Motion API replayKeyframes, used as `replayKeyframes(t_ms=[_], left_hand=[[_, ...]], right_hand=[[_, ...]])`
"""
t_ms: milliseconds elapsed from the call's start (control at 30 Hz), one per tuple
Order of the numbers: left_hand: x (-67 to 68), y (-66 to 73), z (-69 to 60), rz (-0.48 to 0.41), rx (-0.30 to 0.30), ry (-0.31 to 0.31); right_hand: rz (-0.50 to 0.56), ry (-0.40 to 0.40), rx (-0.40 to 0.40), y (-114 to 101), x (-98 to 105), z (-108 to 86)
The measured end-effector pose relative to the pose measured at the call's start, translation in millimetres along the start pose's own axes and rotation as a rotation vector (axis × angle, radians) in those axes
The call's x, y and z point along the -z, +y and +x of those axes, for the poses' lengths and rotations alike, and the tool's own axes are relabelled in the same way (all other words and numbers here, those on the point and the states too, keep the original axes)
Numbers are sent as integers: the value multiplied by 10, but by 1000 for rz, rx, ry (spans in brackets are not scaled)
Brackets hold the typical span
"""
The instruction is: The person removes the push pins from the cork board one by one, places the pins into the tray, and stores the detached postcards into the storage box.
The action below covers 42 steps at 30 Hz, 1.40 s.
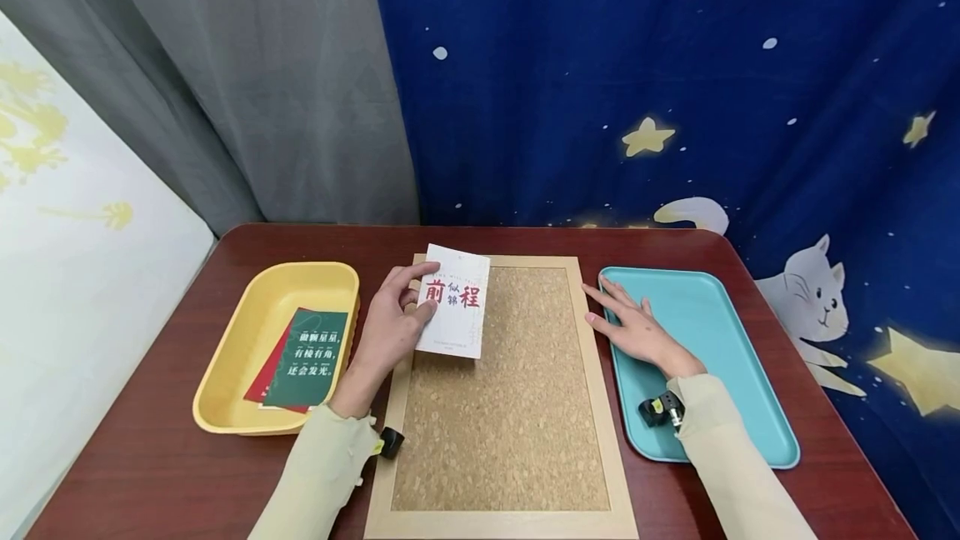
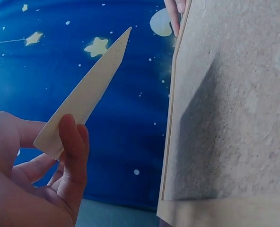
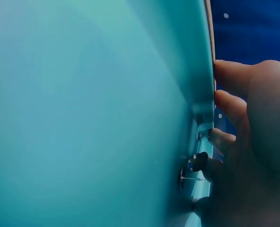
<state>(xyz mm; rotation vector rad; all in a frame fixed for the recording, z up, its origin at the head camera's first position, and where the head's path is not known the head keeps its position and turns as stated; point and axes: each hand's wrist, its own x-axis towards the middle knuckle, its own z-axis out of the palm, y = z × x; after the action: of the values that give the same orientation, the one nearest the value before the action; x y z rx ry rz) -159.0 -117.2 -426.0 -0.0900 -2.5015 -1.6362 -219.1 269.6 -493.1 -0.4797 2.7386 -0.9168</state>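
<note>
My left hand (image 1: 390, 319) pinches a white card (image 1: 456, 327) with red and dark printed characters between thumb and fingers. The card is raised above the upper left part of a wood-framed cork board (image 1: 502, 415); its shadow falls on the cork in the left wrist view. My right hand (image 1: 637, 333) has its fingers spread over the left rim of a teal tray (image 1: 701, 357), the index finger and thumb reaching to the board's right edge. Small thumbtacks (image 3: 190, 178) show in the tray beside the right fingers in the right wrist view.
A yellow bin (image 1: 251, 307) on the left holds a green card (image 1: 303, 357) and a red card (image 1: 266, 373) beneath it. All stand on a dark red table (image 1: 142, 407). A starry blue curtain (image 1: 540, 107) hangs behind.
</note>
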Motion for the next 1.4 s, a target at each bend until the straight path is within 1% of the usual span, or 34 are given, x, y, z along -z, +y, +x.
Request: replayKeyframes(t_ms=[167,367,500,867,1100,1200,1400], left_hand=[[58,28,15,32,-18,13],[133,83,49,31,-31,19],[158,94,55,41,-32,24],[207,78,29,19,-30,32],[291,60,-4,16,-17,48],[331,39,-28,29,-10,61],[409,-6,-73,35,16,86]], right_hand=[[0,7,2,2,7,16],[10,12,7,-17,35,44],[10,10,4,-30,60,43],[6,6,1,-17,69,36],[6,7,0,3,50,19],[5,3,-3,14,32,7],[6,-2,-4,22,7,-9]])
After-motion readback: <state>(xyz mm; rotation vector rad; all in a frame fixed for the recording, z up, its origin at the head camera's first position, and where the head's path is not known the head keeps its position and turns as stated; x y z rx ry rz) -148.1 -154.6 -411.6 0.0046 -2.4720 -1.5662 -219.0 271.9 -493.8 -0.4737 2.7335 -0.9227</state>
